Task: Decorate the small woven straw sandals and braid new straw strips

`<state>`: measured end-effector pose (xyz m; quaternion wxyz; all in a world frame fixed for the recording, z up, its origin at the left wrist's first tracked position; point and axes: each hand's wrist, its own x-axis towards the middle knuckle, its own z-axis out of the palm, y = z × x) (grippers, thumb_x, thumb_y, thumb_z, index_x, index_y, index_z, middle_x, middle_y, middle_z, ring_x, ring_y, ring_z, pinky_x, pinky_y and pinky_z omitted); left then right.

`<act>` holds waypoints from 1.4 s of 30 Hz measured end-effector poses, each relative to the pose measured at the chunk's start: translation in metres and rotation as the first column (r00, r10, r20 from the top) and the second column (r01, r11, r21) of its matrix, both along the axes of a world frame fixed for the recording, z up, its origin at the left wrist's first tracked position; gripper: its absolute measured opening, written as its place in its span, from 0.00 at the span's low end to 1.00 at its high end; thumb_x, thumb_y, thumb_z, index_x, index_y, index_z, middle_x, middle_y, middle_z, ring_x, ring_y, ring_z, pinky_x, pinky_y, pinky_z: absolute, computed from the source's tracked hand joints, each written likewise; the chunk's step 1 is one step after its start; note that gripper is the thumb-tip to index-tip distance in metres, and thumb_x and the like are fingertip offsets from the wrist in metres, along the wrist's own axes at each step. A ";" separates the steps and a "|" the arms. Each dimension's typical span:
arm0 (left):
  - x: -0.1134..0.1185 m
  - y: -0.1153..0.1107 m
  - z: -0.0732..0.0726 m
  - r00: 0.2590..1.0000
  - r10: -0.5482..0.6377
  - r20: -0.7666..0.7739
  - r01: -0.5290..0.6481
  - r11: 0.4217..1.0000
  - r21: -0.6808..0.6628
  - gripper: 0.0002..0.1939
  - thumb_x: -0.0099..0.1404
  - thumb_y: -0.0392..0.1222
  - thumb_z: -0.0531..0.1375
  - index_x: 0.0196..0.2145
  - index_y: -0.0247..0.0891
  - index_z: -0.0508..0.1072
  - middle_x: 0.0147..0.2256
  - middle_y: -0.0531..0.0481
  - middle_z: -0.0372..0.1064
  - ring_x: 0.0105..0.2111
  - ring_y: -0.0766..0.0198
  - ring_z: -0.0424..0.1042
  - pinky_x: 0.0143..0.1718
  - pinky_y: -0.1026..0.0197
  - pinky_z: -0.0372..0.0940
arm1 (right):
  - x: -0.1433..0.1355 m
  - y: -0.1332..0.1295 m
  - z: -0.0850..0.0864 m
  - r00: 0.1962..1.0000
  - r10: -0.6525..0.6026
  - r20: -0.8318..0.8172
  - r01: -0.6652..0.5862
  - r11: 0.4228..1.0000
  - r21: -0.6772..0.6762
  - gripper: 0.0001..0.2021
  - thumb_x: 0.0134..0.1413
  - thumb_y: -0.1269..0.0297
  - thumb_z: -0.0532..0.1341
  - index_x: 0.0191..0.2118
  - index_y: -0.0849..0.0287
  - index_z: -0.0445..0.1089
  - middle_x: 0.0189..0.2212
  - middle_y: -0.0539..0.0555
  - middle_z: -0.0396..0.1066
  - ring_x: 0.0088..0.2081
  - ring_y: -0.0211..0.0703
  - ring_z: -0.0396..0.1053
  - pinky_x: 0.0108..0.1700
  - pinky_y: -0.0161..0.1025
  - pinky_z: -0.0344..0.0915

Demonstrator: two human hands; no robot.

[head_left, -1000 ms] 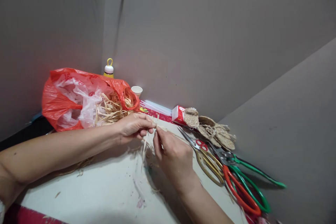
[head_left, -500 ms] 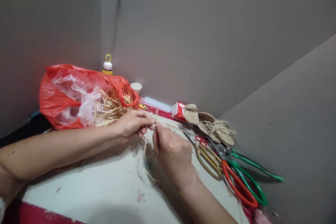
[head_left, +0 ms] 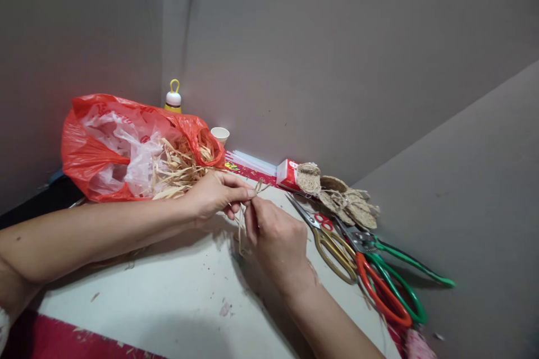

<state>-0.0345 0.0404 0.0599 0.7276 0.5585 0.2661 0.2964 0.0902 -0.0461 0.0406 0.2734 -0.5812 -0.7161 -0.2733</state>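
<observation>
Thin raffia strands (head_left: 261, 185) run between my two hands above the white board (head_left: 168, 303). My left hand (head_left: 221, 196) pinches them between thumb and forefinger, with the other fingers curled below. Close against it, my right hand (head_left: 275, 235) is closed on the strands as well, its fingertips mostly hidden behind the knuckles. Short ends stick up above the fingertips, and looser strands hang down between the hands toward the board. Behind my left hand, a heap of dry raffia (head_left: 177, 165) spills from a red plastic bag (head_left: 90, 148).
To the right lie gold-handled scissors (head_left: 337, 252), red-handled scissors (head_left: 385, 291) and green-handled pruners (head_left: 412, 261). Woven straw pieces (head_left: 349, 205) rest by a red and white box (head_left: 287, 174). A paper cup (head_left: 220, 134), a bottle (head_left: 173, 100) and pale sticks (head_left: 255, 162) stand or lie along the wall.
The strand ends above my fingertips stood upright and now bend to the right in a small loop. The hanging strands have drawn in closer to my hands. Both hands stay close together.
</observation>
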 end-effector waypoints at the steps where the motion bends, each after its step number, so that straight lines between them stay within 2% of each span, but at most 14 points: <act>1: 0.000 0.000 0.000 1.000 0.002 -0.002 -0.002 1.000 0.008 0.08 0.51 0.40 0.66 0.25 0.31 0.74 0.14 0.57 0.60 0.15 0.74 0.58 0.16 0.70 0.57 | 0.000 0.000 0.000 1.000 0.005 0.003 -0.005 1.000 0.001 0.12 0.59 0.72 0.52 0.27 0.60 0.68 0.19 0.50 0.68 0.21 0.38 0.65 0.27 0.36 0.54; 6: 0.001 0.002 0.000 0.998 0.062 -0.010 -0.061 0.994 0.091 0.10 0.53 0.42 0.64 0.23 0.32 0.70 0.13 0.60 0.57 0.14 0.76 0.53 0.16 0.69 0.50 | -0.001 0.002 -0.002 0.998 0.063 0.029 -0.062 0.997 -0.035 0.08 0.57 0.73 0.53 0.36 0.63 0.70 0.25 0.54 0.73 0.25 0.41 0.70 0.30 0.37 0.59; 11: 0.000 0.005 -0.001 0.996 0.086 0.005 -0.086 0.982 0.170 0.11 0.55 0.43 0.62 0.24 0.33 0.68 0.15 0.61 0.55 0.15 0.77 0.48 0.18 0.68 0.44 | 0.005 0.005 -0.001 0.984 0.162 -0.070 -0.167 0.983 -0.074 0.13 0.56 0.75 0.53 0.46 0.66 0.68 0.35 0.58 0.77 0.32 0.44 0.74 0.35 0.37 0.66; 19: -0.001 0.006 0.001 0.999 0.034 -0.019 -0.030 0.978 0.207 0.11 0.58 0.45 0.60 0.28 0.34 0.67 0.18 0.61 0.54 0.18 0.75 0.49 0.21 0.67 0.45 | 0.015 0.007 -0.001 0.932 0.239 -0.274 -0.271 0.959 -0.084 0.11 0.59 0.73 0.54 0.45 0.61 0.71 0.36 0.58 0.78 0.33 0.43 0.75 0.36 0.37 0.70; 27: 0.003 0.004 -0.006 0.999 0.027 0.030 -0.034 0.966 0.256 0.09 0.58 0.43 0.60 0.28 0.34 0.66 0.22 0.59 0.57 0.22 0.73 0.54 0.25 0.67 0.51 | 0.012 0.007 -0.001 0.935 0.202 -0.291 -0.245 0.962 -0.121 0.10 0.60 0.70 0.54 0.41 0.60 0.73 0.35 0.58 0.78 0.32 0.43 0.75 0.36 0.38 0.69; 30: 0.002 0.005 -0.006 0.996 0.062 0.067 -0.079 0.955 0.285 0.10 0.58 0.42 0.59 0.26 0.33 0.66 0.23 0.57 0.59 0.24 0.72 0.57 0.27 0.67 0.53 | 0.009 0.005 0.002 0.904 0.215 -0.368 -0.284 0.948 -0.145 0.11 0.59 0.69 0.55 0.42 0.59 0.74 0.36 0.58 0.78 0.34 0.44 0.75 0.38 0.39 0.70; 32: 0.001 0.006 -0.005 0.992 0.095 0.084 -0.117 0.944 0.308 0.10 0.59 0.43 0.59 0.26 0.33 0.66 0.22 0.58 0.59 0.23 0.73 0.56 0.26 0.68 0.52 | 0.007 0.004 0.005 0.820 0.217 -0.530 -0.319 0.941 -0.110 0.09 0.58 0.68 0.57 0.40 0.58 0.75 0.33 0.56 0.78 0.31 0.43 0.75 0.36 0.38 0.70; 33: 0.001 0.006 -0.004 0.991 0.103 0.084 -0.125 0.941 0.314 0.10 0.59 0.44 0.59 0.26 0.34 0.66 0.22 0.58 0.59 0.21 0.73 0.55 0.25 0.68 0.51 | 0.007 0.003 0.007 0.747 0.201 -0.634 -0.322 0.943 -0.080 0.08 0.57 0.66 0.59 0.38 0.58 0.75 0.31 0.55 0.78 0.29 0.41 0.74 0.33 0.37 0.70; 36: -0.001 0.007 -0.002 0.996 0.077 0.043 -0.086 0.945 0.316 0.12 0.60 0.45 0.59 0.27 0.34 0.67 0.20 0.59 0.59 0.18 0.75 0.52 0.21 0.68 0.48 | 0.010 0.005 0.012 0.422 0.095 -0.902 -0.300 0.953 -0.039 0.07 0.52 0.61 0.64 0.34 0.58 0.76 0.24 0.50 0.74 0.22 0.36 0.69 0.26 0.33 0.68; 39: -0.001 0.006 0.000 1.000 0.019 0.017 -0.023 0.951 0.309 0.12 0.60 0.46 0.60 0.27 0.34 0.67 0.20 0.59 0.60 0.16 0.76 0.52 0.19 0.69 0.46 | 0.016 0.011 0.014 0.126 0.002 -0.992 -0.376 0.926 -0.046 0.11 0.45 0.59 0.69 0.34 0.59 0.76 0.22 0.48 0.73 0.20 0.32 0.66 0.22 0.30 0.65; 42: -0.001 0.006 0.000 0.999 -0.016 0.028 0.007 0.954 0.301 0.12 0.60 0.46 0.60 0.28 0.34 0.68 0.22 0.57 0.62 0.16 0.76 0.54 0.17 0.69 0.49 | 0.019 0.015 0.014 -0.043 -0.043 -0.998 -0.446 0.895 -0.019 0.11 0.41 0.59 0.71 0.29 0.60 0.75 0.22 0.49 0.73 0.19 0.31 0.65 0.21 0.29 0.64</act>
